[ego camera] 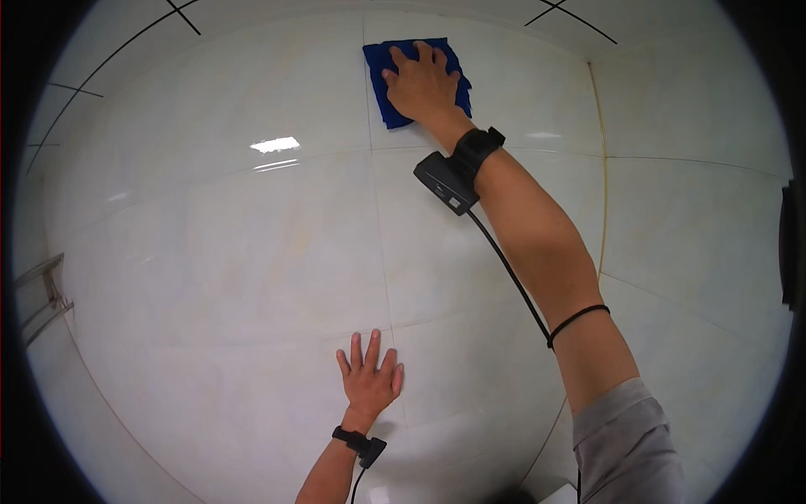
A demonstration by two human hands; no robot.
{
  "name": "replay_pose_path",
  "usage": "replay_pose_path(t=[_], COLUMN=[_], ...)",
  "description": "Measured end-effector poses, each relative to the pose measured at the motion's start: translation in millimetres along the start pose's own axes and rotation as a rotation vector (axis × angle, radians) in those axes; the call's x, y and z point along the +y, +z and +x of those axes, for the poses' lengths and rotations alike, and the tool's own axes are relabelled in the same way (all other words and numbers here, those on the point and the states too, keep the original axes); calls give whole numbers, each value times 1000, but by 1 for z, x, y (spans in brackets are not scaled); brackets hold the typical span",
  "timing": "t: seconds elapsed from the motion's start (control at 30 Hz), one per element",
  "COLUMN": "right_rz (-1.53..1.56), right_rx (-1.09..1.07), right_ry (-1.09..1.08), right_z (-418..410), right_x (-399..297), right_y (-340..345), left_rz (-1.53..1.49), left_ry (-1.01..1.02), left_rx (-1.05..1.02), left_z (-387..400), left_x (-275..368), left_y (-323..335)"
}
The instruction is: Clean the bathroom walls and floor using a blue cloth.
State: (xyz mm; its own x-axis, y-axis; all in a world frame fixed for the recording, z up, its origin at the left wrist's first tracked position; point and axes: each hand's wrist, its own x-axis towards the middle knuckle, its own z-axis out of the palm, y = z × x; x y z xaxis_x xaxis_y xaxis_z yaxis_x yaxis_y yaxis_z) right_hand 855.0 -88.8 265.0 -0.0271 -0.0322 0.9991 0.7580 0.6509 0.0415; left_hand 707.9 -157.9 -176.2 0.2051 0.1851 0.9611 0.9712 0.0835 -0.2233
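Fingers spread and bent, my right hand [423, 85] presses a dark blue cloth [391, 116] against a glossy, pale tiled wall [283, 252] near the top of the view. The cloth is folded roughly square with uneven edges, and part of it is hidden under the palm. Lower down, my left hand [371, 383] rests on the same wall with its fingers apart and nothing in it. Thin seams run between the large tiles, one passing close to the left hand's fingertips.
Black cabled devices are strapped to the right wrist [456, 179] and left wrist [368, 448]. A metal rack [47, 296] is at the left. An adjoining tiled wall [686, 214] meets this one along a yellowish corner seam [603, 189]. Above is a black-lined ceiling [371, 5]. A dark object [787, 246] juts in at right.
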Motion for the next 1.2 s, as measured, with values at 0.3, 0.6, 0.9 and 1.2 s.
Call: replay_pose_path(t=[0.3,0.6,0.9,1.2], right_rz=[117,-157,-208,62], right_rx=[-24,122,47,7], right_ry=[-325,269,37,-165], right_z=[-103,-52,-76,-73], right_x=[-12,205,126,52], right_y=[28,9,24,24], left_rz=[17,73,-11,-36], left_ry=[29,32,10,20], left_rx=[-32,6,-122,-46], left_z=[-5,-1,-1,64], left_x=[-5,-1,1,-34], left_y=[5,0,-1,-31])
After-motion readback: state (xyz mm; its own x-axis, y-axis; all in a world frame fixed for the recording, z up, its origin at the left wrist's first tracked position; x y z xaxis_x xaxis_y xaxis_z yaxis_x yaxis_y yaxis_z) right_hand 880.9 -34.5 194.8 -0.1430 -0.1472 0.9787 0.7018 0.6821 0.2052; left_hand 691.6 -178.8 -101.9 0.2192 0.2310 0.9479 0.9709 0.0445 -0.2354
